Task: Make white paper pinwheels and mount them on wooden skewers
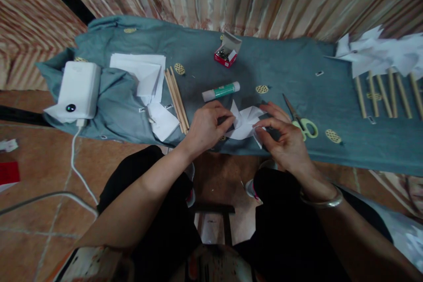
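Observation:
A folded white paper pinwheel (243, 127) lies near the front edge of the cloth-covered table, between my hands. My left hand (209, 124) pinches its left side, thumb and forefinger together. On the right side, my right hand (280, 134) has thumb and fingers closed on the paper's edge. A green and white glue stick (221, 91) rests just behind the paper. Scissors with light green handles (301, 121) lie to the right of my right hand. Several wooden sticks (176, 99) are left of my left hand.
A small open red box (227, 53) of metal pieces stands behind the glue stick. White paper sheets (148, 75) and a white power bank (79, 90) with a cable are at the left. Several finished pinwheels (380, 53) on sticks lie far right.

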`<state>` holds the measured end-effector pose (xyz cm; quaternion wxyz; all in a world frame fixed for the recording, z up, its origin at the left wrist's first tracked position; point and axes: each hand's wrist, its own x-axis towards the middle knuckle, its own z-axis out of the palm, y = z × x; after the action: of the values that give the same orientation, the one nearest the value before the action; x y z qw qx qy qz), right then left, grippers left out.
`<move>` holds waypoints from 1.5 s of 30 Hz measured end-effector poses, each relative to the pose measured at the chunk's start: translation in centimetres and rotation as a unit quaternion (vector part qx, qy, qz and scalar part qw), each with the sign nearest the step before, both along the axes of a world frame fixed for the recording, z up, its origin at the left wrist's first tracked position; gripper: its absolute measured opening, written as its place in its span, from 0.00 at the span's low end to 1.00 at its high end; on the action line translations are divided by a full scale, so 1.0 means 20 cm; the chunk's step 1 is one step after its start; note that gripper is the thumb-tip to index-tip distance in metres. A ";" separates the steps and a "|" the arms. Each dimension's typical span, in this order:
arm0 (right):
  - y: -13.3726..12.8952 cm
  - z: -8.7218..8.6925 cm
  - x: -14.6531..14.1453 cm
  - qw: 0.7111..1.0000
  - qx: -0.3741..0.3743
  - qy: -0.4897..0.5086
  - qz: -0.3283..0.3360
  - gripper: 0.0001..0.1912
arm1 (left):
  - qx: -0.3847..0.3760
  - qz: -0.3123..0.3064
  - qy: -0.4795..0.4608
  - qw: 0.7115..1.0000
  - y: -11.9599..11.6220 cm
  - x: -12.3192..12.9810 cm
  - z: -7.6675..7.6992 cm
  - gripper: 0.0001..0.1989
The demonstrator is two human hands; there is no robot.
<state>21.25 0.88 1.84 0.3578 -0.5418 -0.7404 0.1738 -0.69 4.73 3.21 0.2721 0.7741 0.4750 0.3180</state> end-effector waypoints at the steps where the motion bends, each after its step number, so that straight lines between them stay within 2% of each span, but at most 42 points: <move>1: 0.00 0.00 0.00 1.000 -0.001 0.015 -0.007 0.04 | -0.019 0.001 0.002 1.000 0.00 -0.01 0.00 0.09; 4: 0.02 0.01 0.02 0.997 -0.014 0.069 -0.026 0.03 | -0.109 0.007 -0.046 0.993 0.00 -0.02 0.00 0.17; 6: 0.03 0.02 0.02 0.993 -0.038 0.108 -0.036 0.04 | -0.204 0.023 -0.143 0.968 0.00 0.00 -0.01 0.18; 7: 0.04 0.03 0.02 0.990 -0.052 0.128 -0.041 0.04 | -0.258 0.034 -0.203 0.944 -0.01 0.01 -0.01 0.18; 9: 0.04 0.05 0.02 0.981 -0.080 0.169 -0.053 0.04 | -0.364 0.055 -0.313 0.875 -0.03 0.03 -0.01 0.19; 12: 0.04 0.10 0.00 0.964 -0.121 0.227 -0.066 0.04 | -0.465 0.061 -0.413 0.781 -0.08 0.07 0.02 0.19; 14: 0.03 0.13 -0.02 0.956 -0.140 0.250 -0.061 0.04 | -0.501 0.050 -0.443 0.742 -0.10 0.08 0.03 0.20; 17: 0.02 0.16 -0.03 0.956 -0.148 0.251 -0.034 0.05 | -0.530 0.033 -0.461 0.711 -0.11 0.09 0.04 0.19; 21: -0.01 0.18 -0.03 0.968 -0.136 0.209 0.012 0.05 | -0.533 0.019 -0.465 0.706 -0.09 0.10 0.04 0.17; 25: -0.04 0.20 -0.04 0.980 -0.114 0.150 0.057 0.04 | -0.524 0.010 -0.446 0.726 -0.09 0.13 0.03 0.12; 29: -0.05 0.21 -0.05 0.986 -0.088 0.114 0.080 0.04 | -0.503 0.026 -0.448 0.739 -0.10 0.16 0.01 0.08; 36: -0.04 0.21 -0.05 0.994 -0.028 0.099 0.043 0.06 | -0.462 0.037 -0.517 0.720 -0.08 0.19 0.03 0.11; 45: -0.02 0.21 -0.04 0.999 0.027 0.033 0.010 0.02 | -0.429 0.052 -0.500 0.750 -0.09 0.20 0.06 0.09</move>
<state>20.43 0.41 6.02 0.3945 -0.5190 -0.7378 0.1751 3.39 2.90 4.35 0.7572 0.2804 0.3968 0.4365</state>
